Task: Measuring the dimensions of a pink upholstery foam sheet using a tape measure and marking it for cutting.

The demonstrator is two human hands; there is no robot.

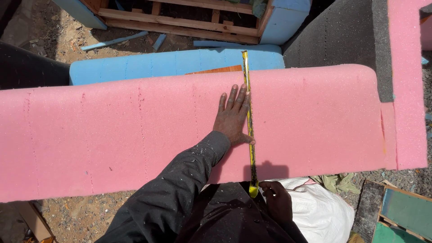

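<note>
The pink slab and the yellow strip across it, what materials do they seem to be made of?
The pink slab looks like soft upholstery foam: matte, pitted surface, rounded far edge. The yellow strip seems a stiff tape measure blade, probably coated metal, slightly glossy. The left hand presses flat beside it; the right hand holds its near end.

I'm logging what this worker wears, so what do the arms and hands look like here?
Both hands are bare, no gloves. The left hand comes out of a long dark grey sleeve flecked with pale dust and crumbs, its cuff at the wrist. The right hand shows no sleeve in view.
</note>
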